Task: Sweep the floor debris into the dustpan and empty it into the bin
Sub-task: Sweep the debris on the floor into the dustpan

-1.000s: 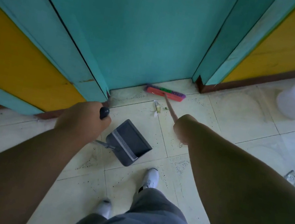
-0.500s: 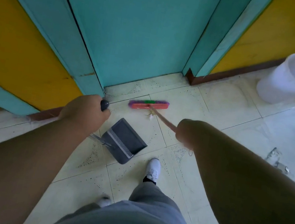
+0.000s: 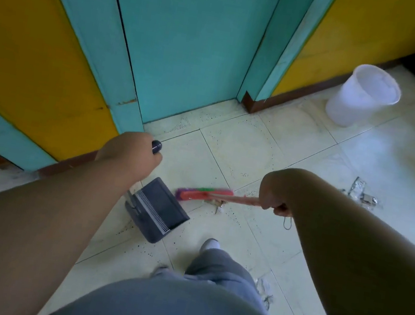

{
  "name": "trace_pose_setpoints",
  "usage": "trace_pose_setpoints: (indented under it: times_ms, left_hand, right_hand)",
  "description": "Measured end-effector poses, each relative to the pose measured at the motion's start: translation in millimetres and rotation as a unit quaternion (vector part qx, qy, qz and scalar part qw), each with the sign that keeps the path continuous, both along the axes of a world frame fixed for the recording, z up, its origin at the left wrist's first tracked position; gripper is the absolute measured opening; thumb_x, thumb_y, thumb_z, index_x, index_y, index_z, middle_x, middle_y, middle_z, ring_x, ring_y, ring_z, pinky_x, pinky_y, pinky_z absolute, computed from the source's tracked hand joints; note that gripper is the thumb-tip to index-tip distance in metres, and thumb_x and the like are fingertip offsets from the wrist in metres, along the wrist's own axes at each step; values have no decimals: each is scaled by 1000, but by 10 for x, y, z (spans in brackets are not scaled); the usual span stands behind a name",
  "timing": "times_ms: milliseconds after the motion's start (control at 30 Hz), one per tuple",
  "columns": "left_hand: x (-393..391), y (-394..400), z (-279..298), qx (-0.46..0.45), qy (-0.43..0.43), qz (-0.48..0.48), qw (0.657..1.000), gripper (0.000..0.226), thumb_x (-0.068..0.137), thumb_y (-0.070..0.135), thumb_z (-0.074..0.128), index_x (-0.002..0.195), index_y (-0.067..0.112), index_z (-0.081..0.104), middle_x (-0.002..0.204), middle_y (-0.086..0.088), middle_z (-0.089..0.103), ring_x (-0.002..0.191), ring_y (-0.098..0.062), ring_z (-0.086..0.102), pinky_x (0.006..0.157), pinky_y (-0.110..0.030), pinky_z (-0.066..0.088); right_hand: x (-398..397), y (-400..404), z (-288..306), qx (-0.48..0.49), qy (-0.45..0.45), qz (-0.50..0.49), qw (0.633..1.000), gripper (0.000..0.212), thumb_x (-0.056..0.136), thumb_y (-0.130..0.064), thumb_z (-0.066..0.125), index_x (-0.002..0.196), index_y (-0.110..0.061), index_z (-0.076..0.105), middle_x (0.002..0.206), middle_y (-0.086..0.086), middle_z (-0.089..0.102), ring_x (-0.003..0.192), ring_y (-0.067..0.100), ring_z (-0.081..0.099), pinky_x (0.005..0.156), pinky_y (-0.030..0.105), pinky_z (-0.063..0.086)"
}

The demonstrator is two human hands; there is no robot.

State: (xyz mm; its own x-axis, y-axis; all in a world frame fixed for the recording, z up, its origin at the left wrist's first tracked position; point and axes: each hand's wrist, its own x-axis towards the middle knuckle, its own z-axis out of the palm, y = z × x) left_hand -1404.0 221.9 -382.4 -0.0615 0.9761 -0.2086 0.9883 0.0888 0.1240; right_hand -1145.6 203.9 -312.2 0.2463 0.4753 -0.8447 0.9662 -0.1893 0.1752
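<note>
My left hand (image 3: 130, 154) grips the dark knob at the top of the dustpan's long handle. The grey dustpan (image 3: 157, 209) stands on the pale tiles below it, its mouth facing right. My right hand (image 3: 276, 192) grips the pink broom handle. The broom head (image 3: 203, 194), pink with purple and green bristles, lies just right of the dustpan's mouth. Small bits of debris (image 3: 217, 205) sit under the broom head. A white bin (image 3: 363, 97) stands open at the upper right against the yellow wall.
A teal door (image 3: 181, 43) and its frame fill the top middle. Clear plastic scraps (image 3: 359, 193) lie on the floor at the right, and another scrap (image 3: 265, 289) lies near my leg. My white shoe (image 3: 211, 244) is beside the dustpan.
The broom head has swept from the door threshold back toward me to the dustpan's mouth, dragging the debris along. My view has swung right, bringing the bin fully into sight.
</note>
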Motion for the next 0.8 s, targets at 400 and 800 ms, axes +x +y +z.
trace_pose_setpoints:
  times_ms: [400, 800]
  left_hand:
    - [-171, -453, -43, 1, -1, -6, 1000, 26, 94, 37, 51, 85, 13, 55, 78, -11, 61, 75, -30, 59, 59, -30, 47]
    - [278, -994, -5, 18, 42, -8, 999, 29, 95, 38, 49, 93, 10, 58, 82, -12, 62, 75, -28, 59, 59, -32, 49]
  right_hand:
    - [-47, -268, -295, 32, 25, -10, 999, 21, 104, -15, 40, 121, -6, 49, 78, 5, 51, 56, 13, 43, 61, 23, 39]
    - [451, -1181, -653, 28, -17, 47, 998, 35, 98, -10, 49, 132, 0, 51, 86, 5, 53, 75, 15, 55, 76, 25, 51]
